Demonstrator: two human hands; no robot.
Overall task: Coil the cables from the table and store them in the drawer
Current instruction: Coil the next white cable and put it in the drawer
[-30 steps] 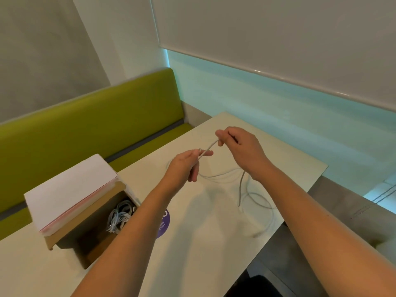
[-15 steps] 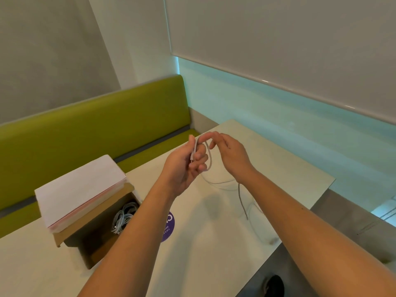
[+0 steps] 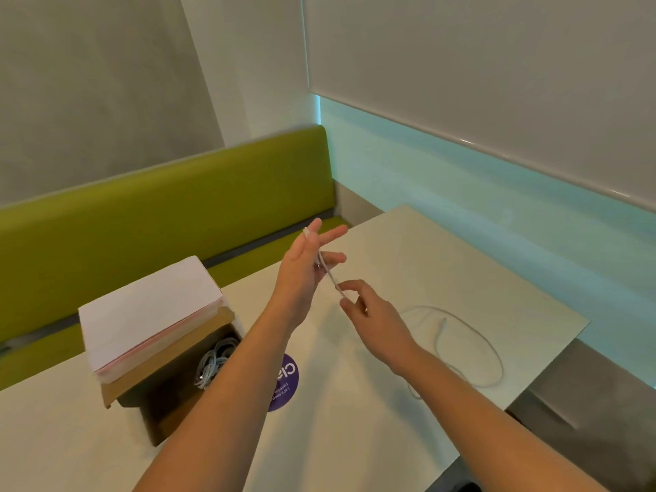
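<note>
Winding restarted: left hand (image 3: pixel 305 268) now splayed as former, right hand (image 3: pixel 369 314) pinching cable (image 3: pixel 493 353), pulled apart; slack remains right.

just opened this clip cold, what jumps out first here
Two bare hands meet mid-frame over the pale table: the left hand is raised with straight fingers, and the right hand pinches a thin white cable strung between them. The cable's slack loops on the table to the right. At left, an open drawer already holds coiled cables.
</note>
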